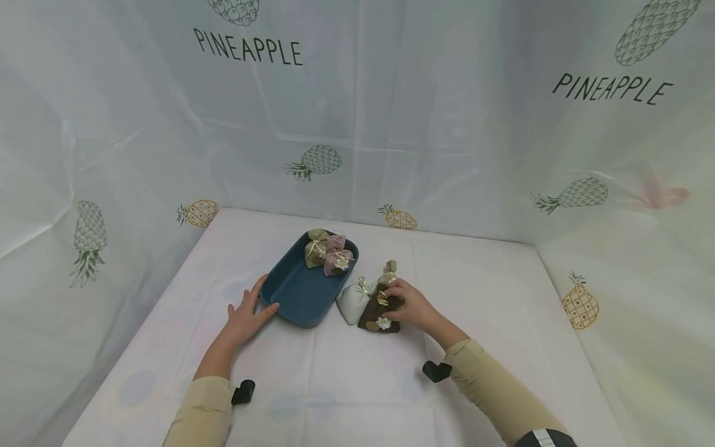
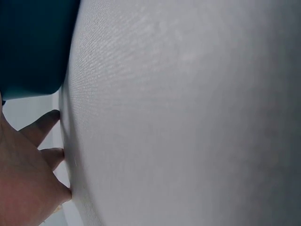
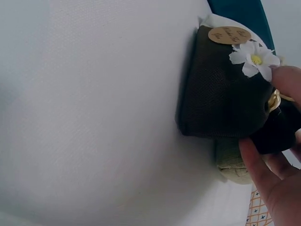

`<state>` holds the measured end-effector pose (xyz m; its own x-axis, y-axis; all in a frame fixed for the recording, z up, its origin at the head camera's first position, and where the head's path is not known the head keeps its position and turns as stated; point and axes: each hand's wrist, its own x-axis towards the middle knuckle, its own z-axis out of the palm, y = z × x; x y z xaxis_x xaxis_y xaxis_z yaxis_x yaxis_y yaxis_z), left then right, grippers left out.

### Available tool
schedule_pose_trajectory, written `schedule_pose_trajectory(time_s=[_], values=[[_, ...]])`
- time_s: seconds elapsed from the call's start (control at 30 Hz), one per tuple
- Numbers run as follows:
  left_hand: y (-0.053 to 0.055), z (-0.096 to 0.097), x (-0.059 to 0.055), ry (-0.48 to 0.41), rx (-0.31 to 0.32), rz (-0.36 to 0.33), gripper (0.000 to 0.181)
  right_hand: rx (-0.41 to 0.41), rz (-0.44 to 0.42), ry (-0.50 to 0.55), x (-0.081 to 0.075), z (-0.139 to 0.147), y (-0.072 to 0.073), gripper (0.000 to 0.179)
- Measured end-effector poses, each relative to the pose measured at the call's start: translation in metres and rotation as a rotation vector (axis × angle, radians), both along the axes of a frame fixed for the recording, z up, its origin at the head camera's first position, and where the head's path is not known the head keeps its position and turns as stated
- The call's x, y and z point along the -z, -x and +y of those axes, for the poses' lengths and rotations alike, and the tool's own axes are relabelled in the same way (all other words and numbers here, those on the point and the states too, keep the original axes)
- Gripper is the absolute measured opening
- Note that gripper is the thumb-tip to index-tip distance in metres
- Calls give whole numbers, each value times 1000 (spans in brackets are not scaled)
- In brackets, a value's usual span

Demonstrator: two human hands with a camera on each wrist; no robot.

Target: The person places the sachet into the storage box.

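Head view: the left hand [image 1: 246,315] is spread wide at the left side of the tray [image 1: 293,295], gripping nothing; the right hand [image 1: 412,307] pinches the brown pouch [image 1: 370,315], which is on the cloth right of the tray, beside the white pouch [image 1: 352,303]; the step looks like taking hold of it, and the next move seems to call for a firm pinch, lifting clear of the white pouch; the curtain [image 1: 447,124] reads "PINEAPPLE" twice.

Left wrist view: splayed fingers; the tray just beyond.

Right wrist view: thumb and fingers close round the pouch's neck; its tag [image 3: 229,35] seems to read "Best Wishes For You"; no brand shows.
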<state>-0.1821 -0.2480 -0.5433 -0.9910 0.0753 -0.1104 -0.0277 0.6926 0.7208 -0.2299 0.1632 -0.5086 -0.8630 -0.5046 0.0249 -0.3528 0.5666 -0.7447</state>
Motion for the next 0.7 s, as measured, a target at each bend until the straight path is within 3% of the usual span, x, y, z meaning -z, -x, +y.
schedule_pose_trajectory(time_s=[0.3,0.7], values=[[0,1,0,0,-4,-3,83,-5,16,-30,4,-1,2,29],[0,2,-1,4,-1,4,83,0,27,9,4,-5,0,24]])
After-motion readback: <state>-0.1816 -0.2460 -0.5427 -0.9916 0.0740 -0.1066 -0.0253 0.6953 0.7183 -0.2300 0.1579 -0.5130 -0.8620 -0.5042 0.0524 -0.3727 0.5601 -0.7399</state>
